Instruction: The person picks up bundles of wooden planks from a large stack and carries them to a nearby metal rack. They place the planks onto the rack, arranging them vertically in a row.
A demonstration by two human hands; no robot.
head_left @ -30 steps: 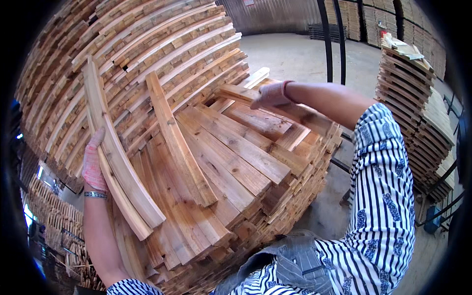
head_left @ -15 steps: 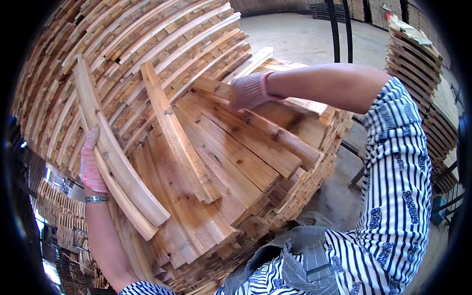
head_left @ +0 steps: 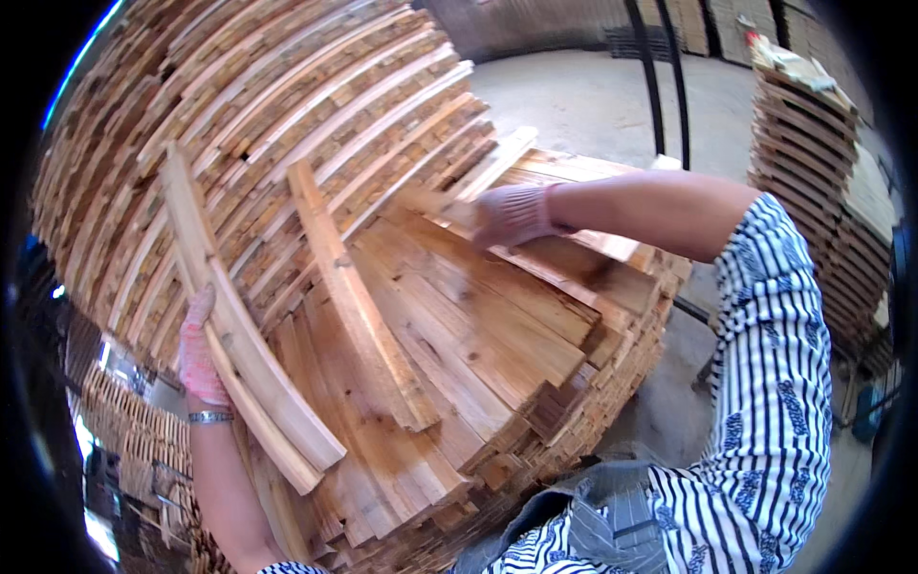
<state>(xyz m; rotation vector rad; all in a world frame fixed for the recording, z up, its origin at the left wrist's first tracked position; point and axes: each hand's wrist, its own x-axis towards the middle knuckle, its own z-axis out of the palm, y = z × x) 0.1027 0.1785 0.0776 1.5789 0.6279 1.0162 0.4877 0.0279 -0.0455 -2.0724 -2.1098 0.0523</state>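
Note:
My left hand (head_left: pixel 203 359), in a pale pink knit glove, is closed on the outer edge of a pair of long pale boards (head_left: pixel 244 316). The pair slants across the left side of the wood stack, one board against the other. At the stack's far right, my right hand (head_left: pixel 516 216), also gloved, closes round a brown board (head_left: pixel 426 203) that is smeared by motion. Its fingers are partly hidden behind the back of the glove. Between my hands a single narrow board (head_left: pixel 354 297) lies slanted on top of the flat planks (head_left: pixel 459 344).
A tall wall of stacked boards (head_left: pixel 258 124) rises behind and to the left. Another stack (head_left: pixel 803 163) stands at the right, beyond black upright bars (head_left: pixel 660 86). Grey concrete floor (head_left: pixel 574 100) shows behind. More piled wood (head_left: pixel 143 440) is at the lower left.
The whole view has shifted, so the scene sits lower. My right hand has moved slightly right with the brown board. My left hand keeps its hold on the pale boards.

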